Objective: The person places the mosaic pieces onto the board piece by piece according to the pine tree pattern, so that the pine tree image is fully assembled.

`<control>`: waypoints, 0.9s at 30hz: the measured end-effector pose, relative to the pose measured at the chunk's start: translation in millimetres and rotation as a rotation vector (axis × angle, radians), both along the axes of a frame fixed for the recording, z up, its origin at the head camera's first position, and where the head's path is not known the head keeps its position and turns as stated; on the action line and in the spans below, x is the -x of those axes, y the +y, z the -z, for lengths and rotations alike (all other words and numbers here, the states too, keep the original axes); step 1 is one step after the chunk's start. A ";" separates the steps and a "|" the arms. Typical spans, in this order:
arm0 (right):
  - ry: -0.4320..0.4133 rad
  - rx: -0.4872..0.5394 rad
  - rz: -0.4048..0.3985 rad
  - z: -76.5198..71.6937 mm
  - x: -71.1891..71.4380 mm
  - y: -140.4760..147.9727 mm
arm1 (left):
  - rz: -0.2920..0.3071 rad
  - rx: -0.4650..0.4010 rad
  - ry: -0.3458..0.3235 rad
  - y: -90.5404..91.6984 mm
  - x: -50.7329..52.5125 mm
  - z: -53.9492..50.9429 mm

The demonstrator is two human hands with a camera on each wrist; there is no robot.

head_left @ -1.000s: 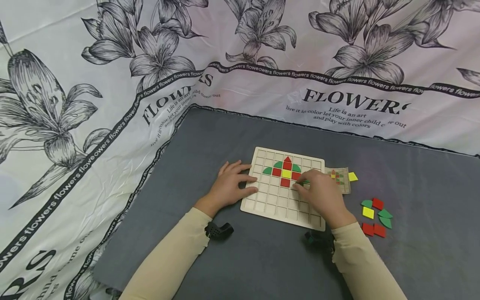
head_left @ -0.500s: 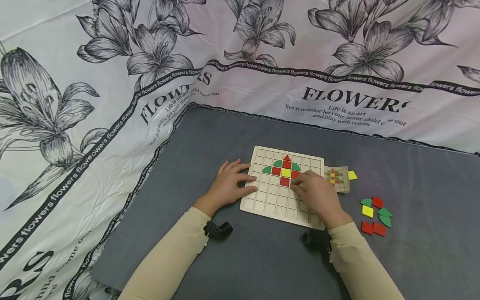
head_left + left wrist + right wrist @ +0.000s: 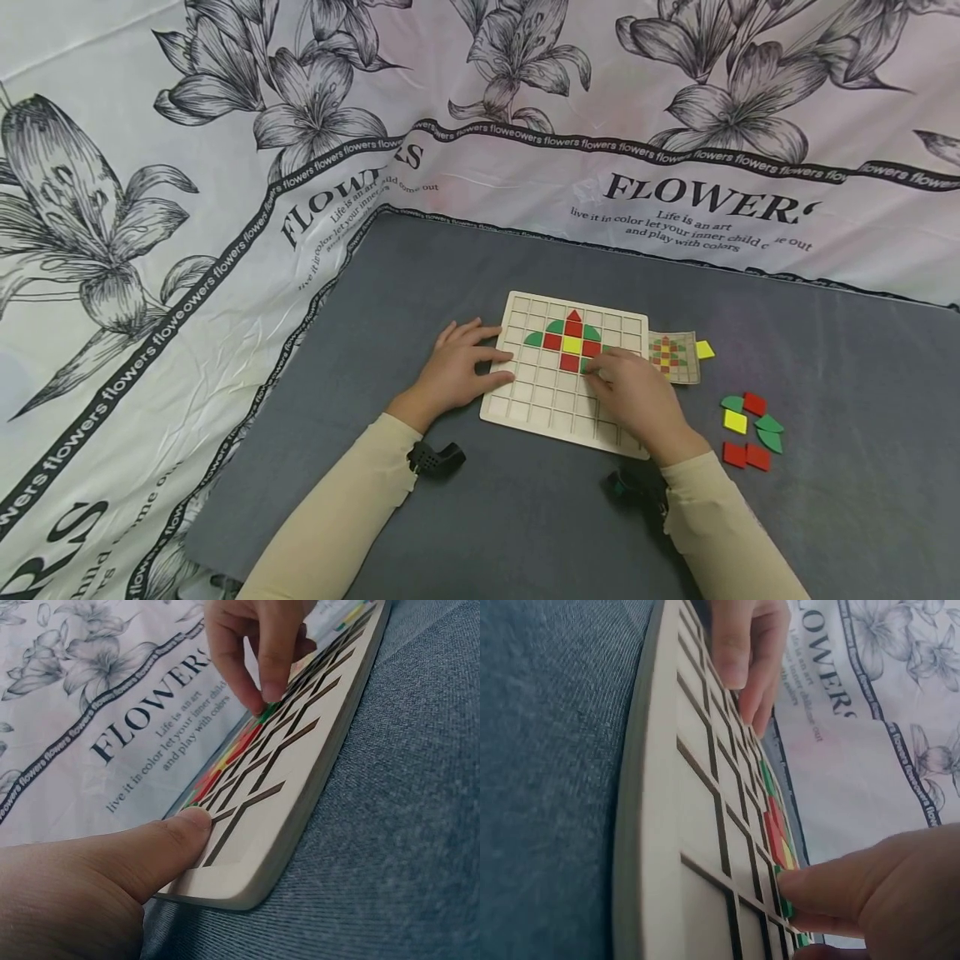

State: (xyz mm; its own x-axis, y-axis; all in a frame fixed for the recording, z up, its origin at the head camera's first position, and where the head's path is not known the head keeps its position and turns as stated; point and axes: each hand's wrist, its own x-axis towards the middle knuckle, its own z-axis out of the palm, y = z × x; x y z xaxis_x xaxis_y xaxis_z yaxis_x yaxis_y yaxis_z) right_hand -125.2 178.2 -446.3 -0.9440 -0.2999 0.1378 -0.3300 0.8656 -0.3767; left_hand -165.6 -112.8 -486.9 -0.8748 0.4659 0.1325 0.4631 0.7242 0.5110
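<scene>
A wooden grid board (image 3: 525,408) lies flat on the grey table. Red, yellow and green tiles fill part of it, around a yellow square tile (image 3: 572,345). At the board's left edge rests my left hand (image 3: 453,371), fingers spread; its thumb (image 3: 187,825) lies on the rim in the left wrist view. My right hand (image 3: 637,387) is over the right half of the board. Its thumb and fingertips pinch a green tile (image 3: 265,713) at a cell beside the lower red square tile (image 3: 569,362); fingers partly hide that tile in the head view.
Right of the board lies a small pattern card (image 3: 678,358), its left side near the board's edge, with a yellow tile (image 3: 705,350) beside it. Loose red tiles (image 3: 757,457), green tiles (image 3: 769,440) and a yellow square (image 3: 735,422) lie farther right. A flower-printed cloth (image 3: 510,167) hangs behind.
My right hand has shifted slightly left and down to the cell beside the lower red tile, where green now shows at its fingertips. The left hand stays in place.
</scene>
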 end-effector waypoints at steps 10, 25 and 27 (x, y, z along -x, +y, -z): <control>-0.040 -0.018 0.040 -13.9 -16.5 16.6 | 0.000 -0.012 0.003 0.1 0.4 1.6; -0.070 -0.058 0.238 -44.7 -36.4 107.3 | -0.005 0.000 -0.009 0.5 1.4 2.0; -0.118 -0.067 0.264 -42.9 -37.6 119.1 | -0.007 0.000 -0.011 0.5 1.3 2.4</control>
